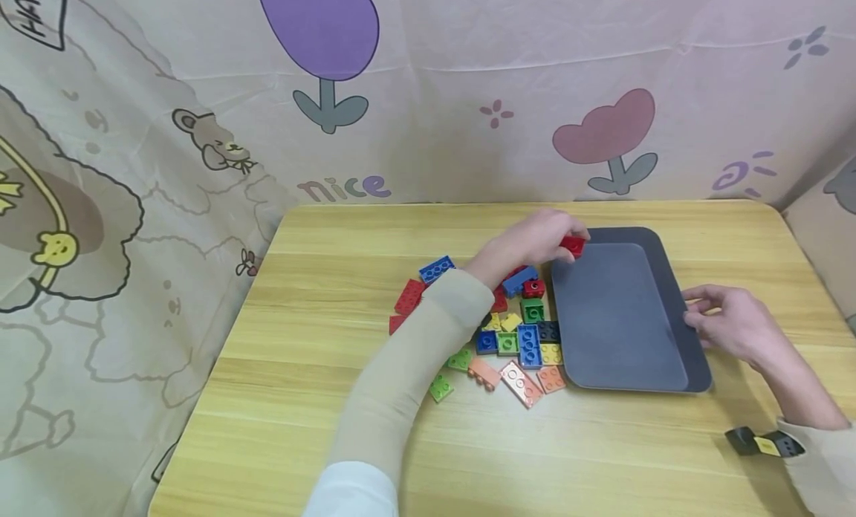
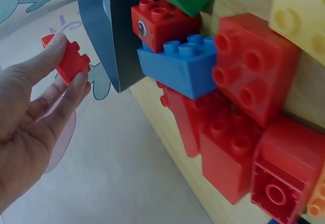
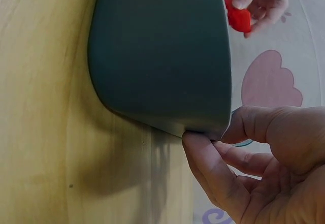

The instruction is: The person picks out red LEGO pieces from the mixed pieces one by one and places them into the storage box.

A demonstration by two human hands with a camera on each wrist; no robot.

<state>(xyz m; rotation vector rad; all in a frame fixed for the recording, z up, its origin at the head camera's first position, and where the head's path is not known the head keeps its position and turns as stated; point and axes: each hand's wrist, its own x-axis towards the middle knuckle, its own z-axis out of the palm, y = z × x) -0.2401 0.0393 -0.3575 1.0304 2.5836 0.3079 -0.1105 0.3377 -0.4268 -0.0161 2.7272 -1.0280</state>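
Observation:
My left hand (image 1: 543, 235) pinches a red toy brick (image 1: 573, 245) between thumb and fingers, held above the far left corner of the dark grey tray (image 1: 605, 316). Studs along one side of that brick (image 2: 75, 63) show in the left wrist view. On the tray's right side, my right hand (image 1: 732, 320) grips the rim, thumb on one face and fingers on the other, as the right wrist view shows. The tray's inside is bare in the head view. Left of it lies a spread of coloured toy bricks, partly hidden by my left forearm.
Close to the tray's left edge are a blue brick (image 1: 529, 346), a green brick (image 1: 532, 310) and a red brick with an eye (image 2: 152, 23). Orange bricks (image 1: 521, 384) lie nearer me. A black and yellow piece (image 1: 765, 443) sits by my right sleeve. A printed cloth hangs behind the table.

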